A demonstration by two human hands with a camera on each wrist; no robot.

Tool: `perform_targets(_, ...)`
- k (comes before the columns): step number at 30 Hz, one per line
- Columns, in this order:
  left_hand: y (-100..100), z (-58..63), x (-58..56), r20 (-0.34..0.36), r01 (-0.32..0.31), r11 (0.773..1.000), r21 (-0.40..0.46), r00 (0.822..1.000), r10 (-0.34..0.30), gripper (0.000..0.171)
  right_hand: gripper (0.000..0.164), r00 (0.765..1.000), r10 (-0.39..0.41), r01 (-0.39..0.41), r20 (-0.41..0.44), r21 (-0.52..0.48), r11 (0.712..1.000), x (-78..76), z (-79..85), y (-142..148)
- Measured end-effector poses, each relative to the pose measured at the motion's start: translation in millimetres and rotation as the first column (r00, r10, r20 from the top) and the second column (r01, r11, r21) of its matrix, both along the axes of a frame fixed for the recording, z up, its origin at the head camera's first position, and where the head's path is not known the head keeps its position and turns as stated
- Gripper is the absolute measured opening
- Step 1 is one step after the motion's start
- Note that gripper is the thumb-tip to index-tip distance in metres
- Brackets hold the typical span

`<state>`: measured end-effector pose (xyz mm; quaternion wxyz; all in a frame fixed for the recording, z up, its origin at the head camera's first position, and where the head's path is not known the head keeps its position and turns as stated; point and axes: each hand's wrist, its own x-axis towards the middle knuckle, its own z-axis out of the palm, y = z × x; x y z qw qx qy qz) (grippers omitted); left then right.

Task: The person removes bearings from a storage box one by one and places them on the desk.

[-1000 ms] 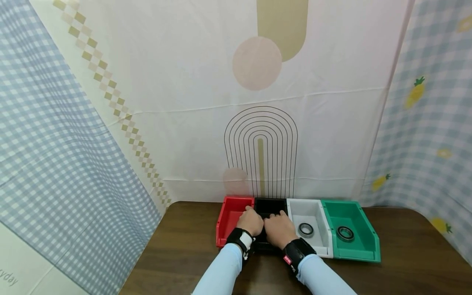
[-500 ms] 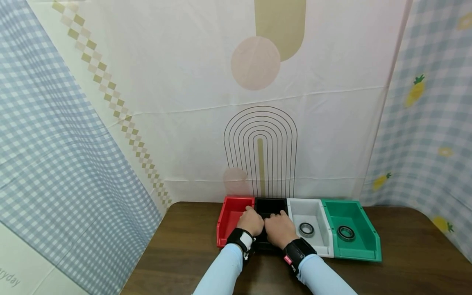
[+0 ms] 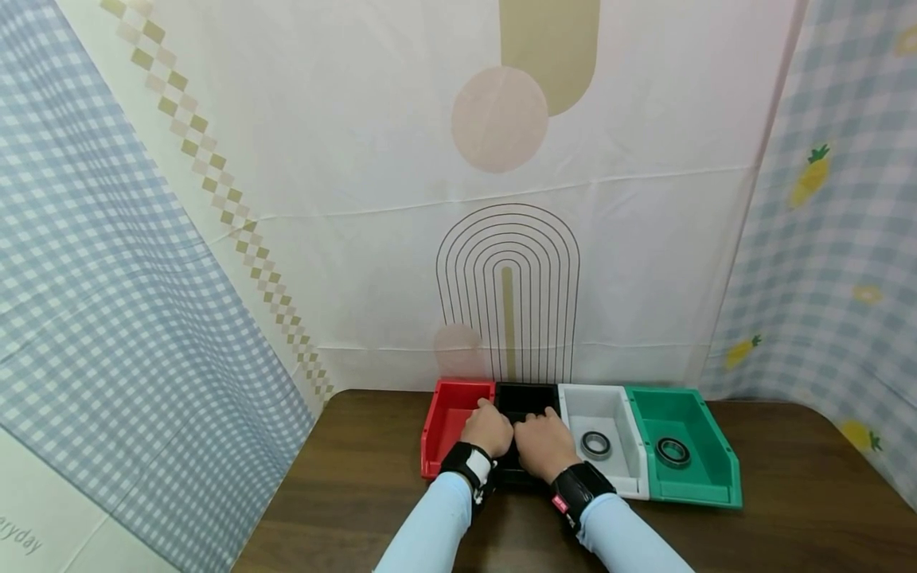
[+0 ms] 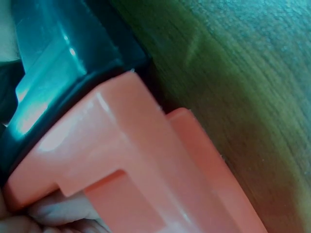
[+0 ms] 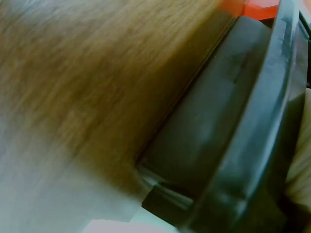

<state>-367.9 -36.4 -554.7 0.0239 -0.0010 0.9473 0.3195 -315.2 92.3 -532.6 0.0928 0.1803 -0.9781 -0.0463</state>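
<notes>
Black bin (image 3: 527,402): stands on a wooden table (image 3: 344,477) between red bin (image 3: 446,422) and white bin (image 3: 605,410). Over its join with the red, left hand (image 3: 487,431); over its interior, right hand (image 3: 542,446). Fingertips mostly hidden; cannot tell whether gripping anything. One dark ring (image 3: 585,446) inside white bin, another (image 3: 660,452) inside green bin (image 3: 698,477) alongside.
</notes>
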Motion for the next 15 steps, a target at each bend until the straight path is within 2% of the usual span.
perform_targets(3, 0, -8.4, -4.5, -0.007, 0.007, 1.000, -0.021, 1.000, -0.007, 0.066, 0.020, 1.000, -0.002, 0.002, 0.003, -0.002, 1.000, 0.7, 0.0, 0)
perform_targets(7, -1, 4.2, 5.0, -0.002, 0.019, 1.000, -0.011, 1.000, -0.019, 0.065, 0.020, 1.000, -0.001, 0.001, 0.004, -0.005, 1.000, 0.7, 0.1, 0)
perform_targets(10, -2, 18.4, 14.2, 0.003, 0.021, 1.000, 0.003, 1.000, -0.021, 0.064, 0.019, 1.000, 0.001, -0.001, 0.005, -0.004, 1.000, 0.5, 0.8, 0)
perform_targets(13, -3, 1.7, 2.3, -0.004, 0.014, 1.000, -0.027, 1.000, -0.014, 0.065, 0.019, 1.000, 0.000, 0.000, 0.006, -0.004, 1.000, 0.5, 2.2, -1)
perform_targets(15, -3, 2.6, 2.2, -0.001, 0.017, 1.000, -0.019, 1.000, -0.017, 0.065, 0.019, 1.000, -0.003, 0.003, 0.010, -0.003, 1.000, 0.7, 3.3, -1)
